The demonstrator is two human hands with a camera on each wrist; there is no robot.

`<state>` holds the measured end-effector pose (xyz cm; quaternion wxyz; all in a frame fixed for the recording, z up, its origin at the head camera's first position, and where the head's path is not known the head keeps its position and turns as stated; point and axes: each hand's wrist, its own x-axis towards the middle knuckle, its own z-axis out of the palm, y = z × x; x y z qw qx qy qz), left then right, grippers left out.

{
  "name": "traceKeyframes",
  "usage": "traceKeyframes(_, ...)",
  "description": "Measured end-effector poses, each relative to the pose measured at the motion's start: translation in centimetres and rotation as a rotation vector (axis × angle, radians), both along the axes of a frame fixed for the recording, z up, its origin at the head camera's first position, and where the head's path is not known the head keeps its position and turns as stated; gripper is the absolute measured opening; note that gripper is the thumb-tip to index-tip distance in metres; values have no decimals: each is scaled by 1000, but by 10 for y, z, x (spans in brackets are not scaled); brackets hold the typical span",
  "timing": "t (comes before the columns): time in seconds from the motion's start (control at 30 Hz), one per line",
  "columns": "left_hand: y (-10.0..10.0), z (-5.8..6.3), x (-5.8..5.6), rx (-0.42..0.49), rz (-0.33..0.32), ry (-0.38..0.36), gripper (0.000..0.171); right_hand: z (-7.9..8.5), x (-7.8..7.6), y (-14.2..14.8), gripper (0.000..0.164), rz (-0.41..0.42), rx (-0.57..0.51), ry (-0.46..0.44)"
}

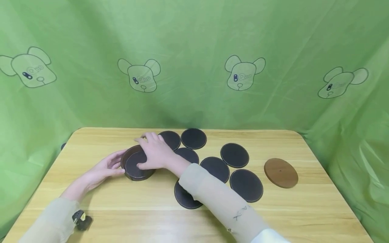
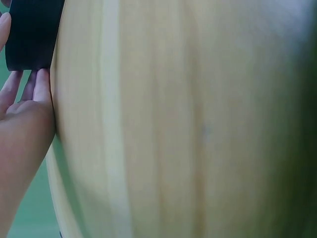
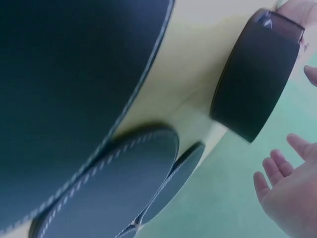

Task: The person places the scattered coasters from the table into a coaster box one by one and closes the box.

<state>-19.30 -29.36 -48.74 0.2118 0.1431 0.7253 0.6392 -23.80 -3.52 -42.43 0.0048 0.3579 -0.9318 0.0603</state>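
A round, dark coaster holder [image 1: 139,177] with a brown inner wall stands at the left of the table. A dark disc lies inside it. My left hand [image 1: 101,171] grips the holder's left side, thumb at the near side and fingers around the far side; in the left wrist view its fingertips meet the holder's dark wall [image 2: 32,37]. Above the holder's right part, my right hand [image 1: 156,152] has its fingers spread and loosely bent. The right wrist view shows this hand [image 3: 292,186] with nothing in it, apart from the holder [image 3: 257,74].
Several dark round coasters with stitched edges lie flat across the middle, including one at the back [image 1: 193,138] and one nearer [image 1: 246,185]. My right forearm partly covers a near coaster [image 1: 185,197]. A brown disc [image 1: 281,172] lies at the right. Green cloth [image 1: 194,101] stands behind the wooden table [image 1: 136,209].
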Motion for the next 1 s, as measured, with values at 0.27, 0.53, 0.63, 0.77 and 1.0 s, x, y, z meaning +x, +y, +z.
traceKeyframes(0.27, -1, 0, -1, -5, 11, 3, 86, 4, -17, 22, 91, -9, -60, -5)
traceKeyframes(0.53, -2, -1, -1, -10, 12, -9, 87, 5, -32, 42, 90, -38, -89, -38)
traceKeyframes(0.63, -2, -1, -1, -3, 11, -11, 86, 1, -38, 48, 89, -64, -102, -59)
traceKeyframes(0.77, -2, 0, -1, 1, 10, -7, 86, -6, -45, 54, 87, -96, -125, -91)
traceKeyframes(1.0, -2, 0, -1, 2, 9, -4, 86, -17, -55, 63, 92, -121, -147, -170)
